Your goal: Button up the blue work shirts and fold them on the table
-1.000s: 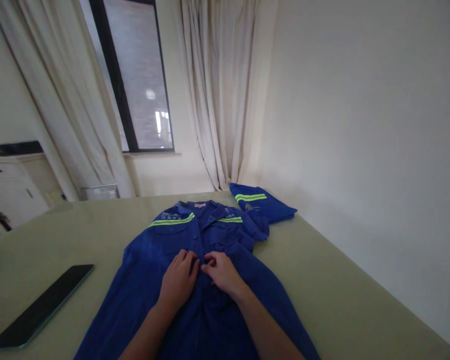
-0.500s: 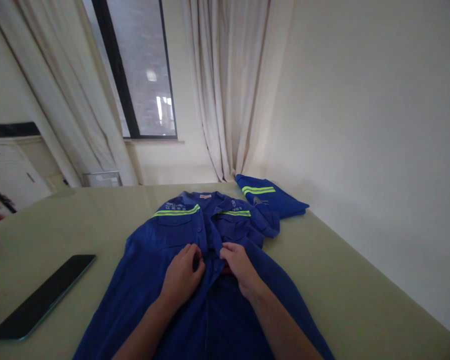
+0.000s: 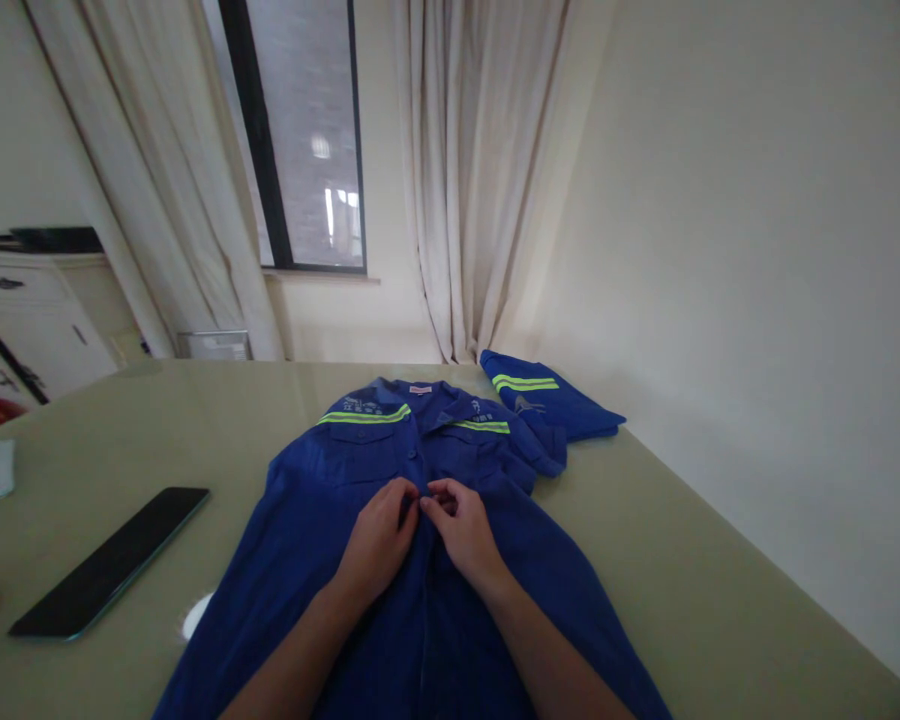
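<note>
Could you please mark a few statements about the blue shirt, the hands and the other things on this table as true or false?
1. Both hands, left hand and right hand, pinch the front opening of the blue work shirt. True.
2. The shirt hangs from a hanger by the window. False: it lies spread flat on the table.
3. A dark tablet lies on the table, to the left of the shirt. True.
4. The folded blue garment sits on top of the tablet. False: it lies at the far right of the table, near the wall.
5. The shirt has red stripes across the chest. False: the stripes are yellow-green.
</note>
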Available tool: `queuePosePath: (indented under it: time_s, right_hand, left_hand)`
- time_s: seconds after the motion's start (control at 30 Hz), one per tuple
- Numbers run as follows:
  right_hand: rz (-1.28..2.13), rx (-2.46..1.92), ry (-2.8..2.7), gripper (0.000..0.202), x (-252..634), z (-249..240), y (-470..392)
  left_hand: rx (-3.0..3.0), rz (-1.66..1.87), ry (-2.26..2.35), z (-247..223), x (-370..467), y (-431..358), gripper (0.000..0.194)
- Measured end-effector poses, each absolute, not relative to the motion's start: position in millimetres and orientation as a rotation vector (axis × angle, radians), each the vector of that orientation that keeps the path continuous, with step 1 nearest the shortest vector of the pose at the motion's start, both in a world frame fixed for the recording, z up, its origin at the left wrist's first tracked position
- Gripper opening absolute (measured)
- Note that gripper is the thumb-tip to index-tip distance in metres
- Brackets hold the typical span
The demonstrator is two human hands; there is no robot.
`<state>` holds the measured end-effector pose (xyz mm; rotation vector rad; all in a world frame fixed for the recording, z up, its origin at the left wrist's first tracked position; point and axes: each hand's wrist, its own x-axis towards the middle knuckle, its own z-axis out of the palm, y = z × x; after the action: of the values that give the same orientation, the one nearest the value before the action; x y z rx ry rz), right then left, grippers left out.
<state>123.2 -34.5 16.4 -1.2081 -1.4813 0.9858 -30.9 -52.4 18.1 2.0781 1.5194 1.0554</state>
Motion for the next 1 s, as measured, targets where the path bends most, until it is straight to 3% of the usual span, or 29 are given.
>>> queuePosePath:
  time_s: [0.17, 0.5, 0.8, 1.0]
  right_hand:
    - [0.791, -1.256, -1.605, 0.023, 124, 18, -36]
    - [0.787, -1.298, -1.533, 0.018, 127, 15, -33]
    - [1.129, -1.157, -1.365, 0.027, 133, 16, -27]
    - [1.012, -1.23, -1.403, 0.024, 131, 16, -30]
  left_hand:
    - [2.075, 1.069, 1.508, 18, -30, -52, 0.011]
    - [2.093, 1.077, 1.551, 20, -30, -53, 0.013]
    - [2.097, 1.056, 1.57, 19, -30, -53, 0.012]
    - [2.139, 1.004, 1.629, 21, -29, -54, 0.012]
